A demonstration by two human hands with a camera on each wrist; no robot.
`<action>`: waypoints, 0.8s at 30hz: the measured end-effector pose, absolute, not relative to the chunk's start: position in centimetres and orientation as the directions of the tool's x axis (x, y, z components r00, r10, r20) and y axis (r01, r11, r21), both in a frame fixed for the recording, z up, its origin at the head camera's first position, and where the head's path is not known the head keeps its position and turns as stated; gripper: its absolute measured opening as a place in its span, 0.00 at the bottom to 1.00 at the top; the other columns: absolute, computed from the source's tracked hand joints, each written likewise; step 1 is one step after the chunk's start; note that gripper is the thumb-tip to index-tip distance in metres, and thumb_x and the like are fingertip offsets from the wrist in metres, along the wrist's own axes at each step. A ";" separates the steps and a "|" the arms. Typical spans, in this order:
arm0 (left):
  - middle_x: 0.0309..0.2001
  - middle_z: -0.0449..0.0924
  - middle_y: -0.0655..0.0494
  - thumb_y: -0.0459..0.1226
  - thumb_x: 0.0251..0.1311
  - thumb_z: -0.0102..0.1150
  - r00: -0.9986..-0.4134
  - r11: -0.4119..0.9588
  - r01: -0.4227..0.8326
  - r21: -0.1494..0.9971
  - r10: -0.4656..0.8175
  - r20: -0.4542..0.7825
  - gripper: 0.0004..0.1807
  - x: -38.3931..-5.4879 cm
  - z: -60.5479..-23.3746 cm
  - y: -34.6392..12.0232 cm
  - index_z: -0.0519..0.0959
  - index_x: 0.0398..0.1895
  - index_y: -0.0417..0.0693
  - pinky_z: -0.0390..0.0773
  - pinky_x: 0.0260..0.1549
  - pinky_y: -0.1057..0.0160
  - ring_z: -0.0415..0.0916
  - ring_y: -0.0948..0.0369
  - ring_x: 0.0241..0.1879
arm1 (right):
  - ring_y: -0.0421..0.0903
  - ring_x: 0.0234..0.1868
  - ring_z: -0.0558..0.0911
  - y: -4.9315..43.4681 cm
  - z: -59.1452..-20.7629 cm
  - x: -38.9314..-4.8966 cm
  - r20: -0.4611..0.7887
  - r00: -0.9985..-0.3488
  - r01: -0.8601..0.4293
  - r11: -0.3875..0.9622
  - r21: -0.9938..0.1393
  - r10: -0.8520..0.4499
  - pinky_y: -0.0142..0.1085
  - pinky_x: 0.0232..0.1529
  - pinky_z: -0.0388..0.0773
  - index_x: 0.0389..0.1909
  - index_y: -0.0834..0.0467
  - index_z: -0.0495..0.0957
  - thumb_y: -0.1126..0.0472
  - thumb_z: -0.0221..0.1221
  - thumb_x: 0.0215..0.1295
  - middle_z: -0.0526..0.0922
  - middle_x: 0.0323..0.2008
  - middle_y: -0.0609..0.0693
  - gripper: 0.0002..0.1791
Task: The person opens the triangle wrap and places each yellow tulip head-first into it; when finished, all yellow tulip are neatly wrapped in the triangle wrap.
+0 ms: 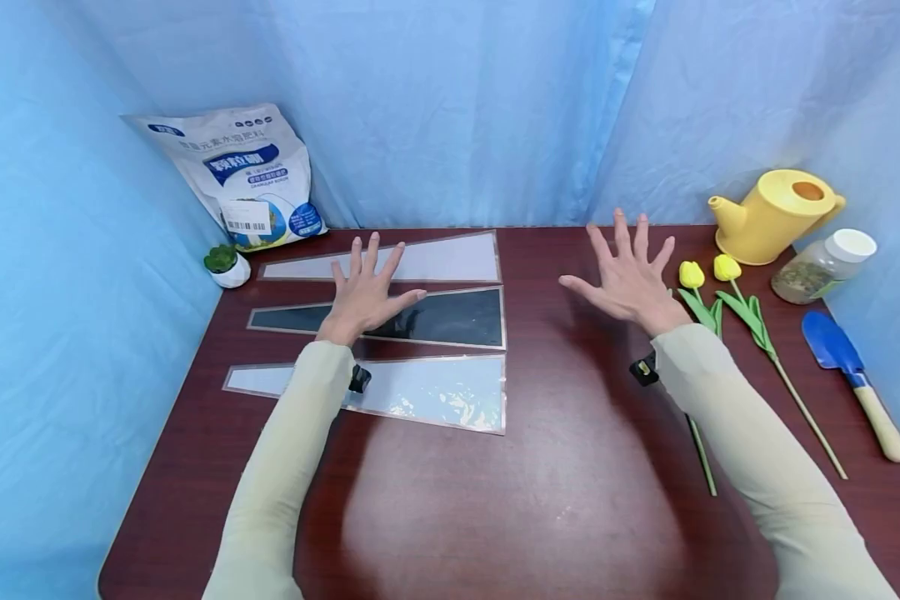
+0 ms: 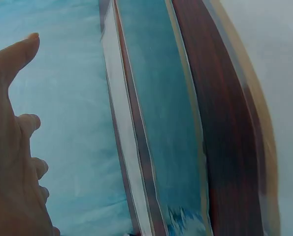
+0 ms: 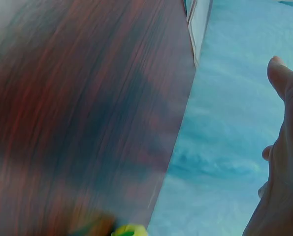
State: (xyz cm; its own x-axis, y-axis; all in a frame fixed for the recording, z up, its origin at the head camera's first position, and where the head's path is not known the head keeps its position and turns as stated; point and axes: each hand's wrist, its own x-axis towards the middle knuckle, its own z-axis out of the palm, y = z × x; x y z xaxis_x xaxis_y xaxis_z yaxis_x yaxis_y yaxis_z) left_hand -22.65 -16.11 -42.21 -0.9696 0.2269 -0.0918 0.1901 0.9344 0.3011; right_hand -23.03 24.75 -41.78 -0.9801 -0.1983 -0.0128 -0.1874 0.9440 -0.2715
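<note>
With fingers spread, my left hand [image 1: 363, 296] hovers over three tapered laminated strips and holds nothing. The back strip [image 1: 450, 257] is white, the middle strip [image 1: 465, 318] dark, and the front strip [image 1: 435, 392] pale and glossy. My right hand [image 1: 630, 279], fingers also spread and holding nothing, is in the air just left of two yellow tulips [image 1: 727, 268]. The sleeve hides part of one tulip's stem. In the left wrist view, the dark strip [image 2: 161, 98] lies beside the thumb side of the hand. A tulip bloom [image 3: 130, 230] shows at the right wrist view's bottom edge.
A white fertilizer bag [image 1: 247, 179] stands at back left beside a small potted succulent [image 1: 228, 267]. On the right are a yellow watering can [image 1: 768, 218], a lidded jar [image 1: 821, 268] and a blue trowel [image 1: 855, 379]. Blue curtains [image 1: 457, 108] surround the dark red table [image 1: 555, 467].
</note>
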 end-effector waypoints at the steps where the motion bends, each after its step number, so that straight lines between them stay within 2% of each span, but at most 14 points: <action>1: 0.82 0.23 0.50 0.71 0.61 0.45 -0.969 0.935 0.193 0.298 0.230 -0.092 0.51 -22.8 -42.2 -15.9 0.40 0.82 0.66 0.30 0.71 0.26 0.18 0.43 0.81 | 0.67 0.78 0.19 24.4 -41.8 -23.2 -0.018 -0.979 -0.190 0.945 -0.268 -0.202 0.79 0.63 0.18 0.82 0.49 0.38 0.20 0.43 0.61 0.21 0.80 0.58 0.57; 13: 0.83 0.27 0.48 0.70 0.62 0.46 -0.958 0.938 0.234 0.254 0.267 -0.106 0.51 -23.9 -42.6 -12.4 0.41 0.82 0.65 0.32 0.73 0.28 0.22 0.42 0.81 | 0.65 0.77 0.17 21.1 -42.7 -25.4 -0.067 -0.971 -0.201 0.936 -0.288 -0.230 0.78 0.64 0.18 0.82 0.47 0.36 0.19 0.40 0.61 0.19 0.80 0.55 0.57; 24: 0.83 0.28 0.49 0.71 0.62 0.44 -0.935 0.936 0.260 0.237 0.305 -0.180 0.50 -24.6 -43.7 -9.7 0.41 0.82 0.67 0.32 0.74 0.29 0.23 0.44 0.82 | 0.67 0.78 0.21 18.6 -43.8 -26.6 -0.111 -0.967 -0.185 0.931 -0.314 -0.230 0.77 0.67 0.22 0.82 0.51 0.38 0.25 0.46 0.66 0.23 0.80 0.59 0.54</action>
